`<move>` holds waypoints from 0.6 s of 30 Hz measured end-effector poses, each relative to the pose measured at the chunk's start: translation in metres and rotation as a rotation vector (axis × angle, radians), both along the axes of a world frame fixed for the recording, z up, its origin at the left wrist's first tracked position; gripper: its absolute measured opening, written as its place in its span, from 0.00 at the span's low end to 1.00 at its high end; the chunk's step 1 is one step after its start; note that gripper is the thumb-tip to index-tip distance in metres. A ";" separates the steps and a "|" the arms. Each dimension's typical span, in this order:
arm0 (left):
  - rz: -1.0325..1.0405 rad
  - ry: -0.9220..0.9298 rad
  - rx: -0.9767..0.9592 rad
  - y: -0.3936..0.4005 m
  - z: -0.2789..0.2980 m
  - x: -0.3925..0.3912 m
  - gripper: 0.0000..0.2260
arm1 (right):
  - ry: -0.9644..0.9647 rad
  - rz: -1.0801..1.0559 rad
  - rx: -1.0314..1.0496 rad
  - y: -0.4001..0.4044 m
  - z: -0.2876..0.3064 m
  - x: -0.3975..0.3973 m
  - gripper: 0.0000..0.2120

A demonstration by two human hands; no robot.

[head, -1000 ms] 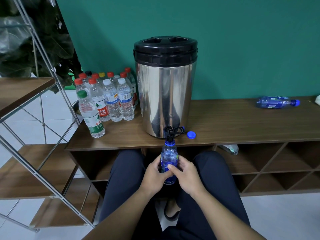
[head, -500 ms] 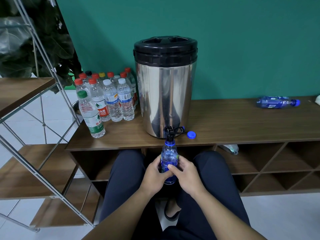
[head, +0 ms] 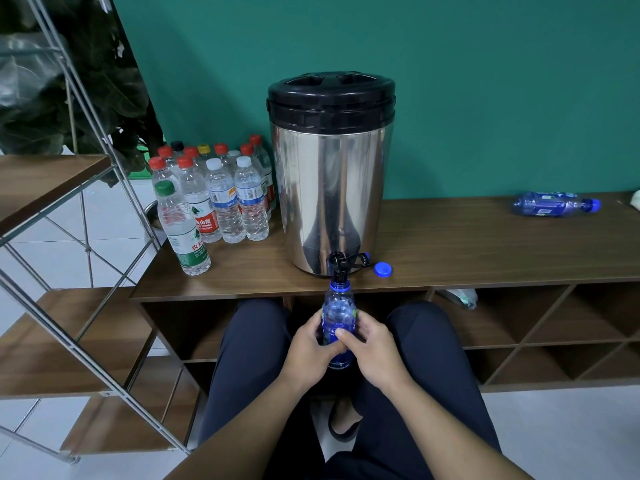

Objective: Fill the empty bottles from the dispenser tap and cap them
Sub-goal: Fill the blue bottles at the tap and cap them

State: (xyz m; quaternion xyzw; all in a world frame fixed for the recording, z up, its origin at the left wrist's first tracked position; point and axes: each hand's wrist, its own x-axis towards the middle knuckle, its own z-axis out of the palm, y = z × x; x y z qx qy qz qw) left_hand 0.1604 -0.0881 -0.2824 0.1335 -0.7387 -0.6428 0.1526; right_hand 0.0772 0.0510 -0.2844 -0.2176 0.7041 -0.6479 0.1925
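A steel dispenser (head: 330, 188) with a black lid stands on the wooden shelf top (head: 485, 251). Its black tap (head: 337, 263) hangs over the front edge. Directly under the tap I hold an uncapped blue bottle (head: 337, 313) upright, its open neck right below the spout. My left hand (head: 310, 344) grips the bottle from the left and my right hand (head: 370, 348) grips it from the right. A loose blue cap (head: 382, 269) lies on the shelf top just right of the tap.
Several capped water bottles (head: 214, 199) stand in a cluster left of the dispenser. Another blue bottle (head: 554, 203) lies on its side at the far right. A metal-framed shelf unit (head: 69, 237) stands to the left. My knees sit below the shelf edge.
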 end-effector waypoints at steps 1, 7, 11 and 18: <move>-0.001 0.001 -0.002 0.000 0.000 0.000 0.25 | 0.002 0.001 0.002 0.000 0.000 0.000 0.19; 0.000 0.008 -0.005 0.000 0.000 0.000 0.25 | 0.005 0.002 0.011 0.000 0.000 0.000 0.19; -0.007 0.016 -0.014 0.001 0.003 0.001 0.24 | 0.022 -0.002 0.016 0.000 0.000 0.000 0.19; -0.010 0.027 -0.014 0.002 0.006 0.002 0.24 | 0.032 -0.011 0.019 0.000 -0.001 0.000 0.19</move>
